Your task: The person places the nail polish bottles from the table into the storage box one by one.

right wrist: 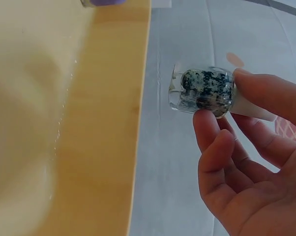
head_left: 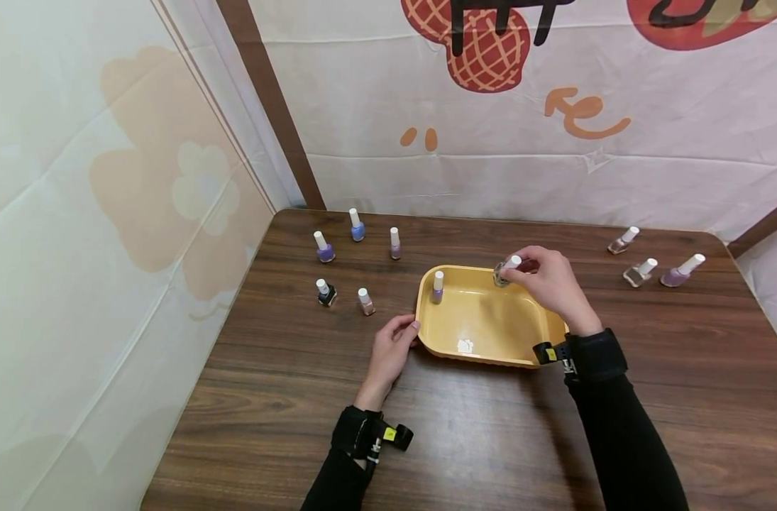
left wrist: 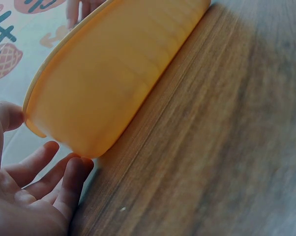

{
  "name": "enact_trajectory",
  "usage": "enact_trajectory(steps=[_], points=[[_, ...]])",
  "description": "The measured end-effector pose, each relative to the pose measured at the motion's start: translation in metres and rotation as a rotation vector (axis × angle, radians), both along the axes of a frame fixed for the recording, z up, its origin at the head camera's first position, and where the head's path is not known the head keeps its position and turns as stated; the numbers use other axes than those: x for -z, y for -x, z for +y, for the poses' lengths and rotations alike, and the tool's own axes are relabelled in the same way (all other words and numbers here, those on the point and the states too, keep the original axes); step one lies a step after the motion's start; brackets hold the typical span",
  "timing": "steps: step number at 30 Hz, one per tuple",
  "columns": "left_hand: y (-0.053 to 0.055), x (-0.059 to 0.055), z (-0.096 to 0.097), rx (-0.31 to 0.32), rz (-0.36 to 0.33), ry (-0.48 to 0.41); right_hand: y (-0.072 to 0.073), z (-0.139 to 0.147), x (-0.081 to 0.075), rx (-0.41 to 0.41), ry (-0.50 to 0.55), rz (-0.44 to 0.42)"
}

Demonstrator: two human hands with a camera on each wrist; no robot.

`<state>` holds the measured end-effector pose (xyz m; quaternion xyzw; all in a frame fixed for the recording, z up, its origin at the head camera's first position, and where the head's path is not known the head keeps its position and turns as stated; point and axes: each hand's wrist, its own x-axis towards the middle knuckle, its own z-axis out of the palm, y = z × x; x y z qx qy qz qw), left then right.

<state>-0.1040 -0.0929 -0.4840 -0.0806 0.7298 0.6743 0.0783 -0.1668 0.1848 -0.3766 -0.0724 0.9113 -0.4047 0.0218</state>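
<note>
Right wrist view: purple bottle, tray, right hand cut off by edges.

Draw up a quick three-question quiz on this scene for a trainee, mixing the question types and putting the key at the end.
1. True or false: the left hand touches the yellow tray.
2. Count the things standing inside that tray.
3. The right hand holds a speckled bottle. What colour is its cap?
A) red
B) white
C) black

Key:
1. True.
2. One, a purple bottle.
3. B.
</note>
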Motion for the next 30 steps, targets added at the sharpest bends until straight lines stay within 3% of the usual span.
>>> enact_trajectory(steps=[12,24,30], points=[[0.0,0.001,0.0,0.002,0.008,-0.001,0.012,-0.021,0.003,-0.074,-0.022,-0.033],[-0.001,-0.002,0.0,0.004,-0.017,0.012,0.022,-0.041,0.007,-0.107,-0.062,0.029],[-0.002,-0.002,0.0,0.004,-0.003,0.007,0.025,-0.048,0.011,-0.126,-0.093,0.01]])
